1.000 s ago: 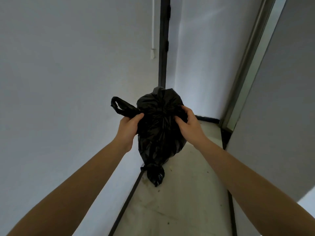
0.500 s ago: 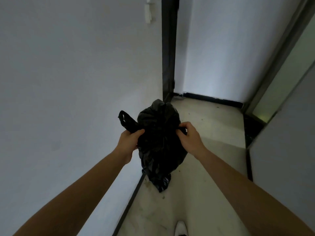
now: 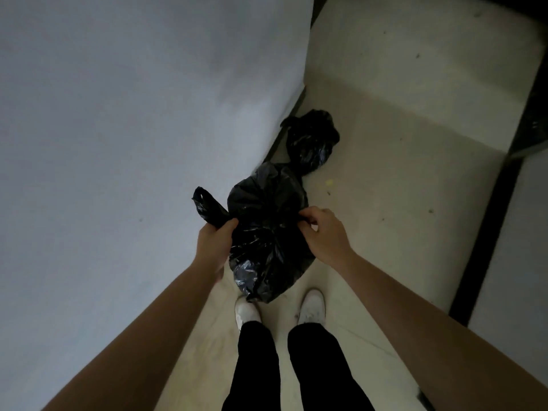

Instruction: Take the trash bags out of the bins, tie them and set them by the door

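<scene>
From the head camera, looking down, a black trash bag point(image 3: 267, 232) hangs in front of the person, above their white shoes point(image 3: 311, 307); whether its bottom touches the floor point(image 3: 400, 173) cannot be told. The left hand point(image 3: 215, 241) has its fingers curled round one handle flap point(image 3: 207, 209), which sticks out toward the white wall point(image 3: 118, 143). The right hand point(image 3: 324, 235) pinches the opposite flap, mostly hidden under its fingers. A second black trash bag point(image 3: 311, 140), apparently tied already, lies on the floor against the foot of the wall, just beyond the held one. The knot looks unfinished, so the main risk is a flap slipping out of the right hand's small pinch, letting the mouth fall open and the contents spill. Pulling the flaps hard could stretch or tear the thin film. Lowered carelessly, the bag could land on the shoes or tip over against the other bag.
</scene>
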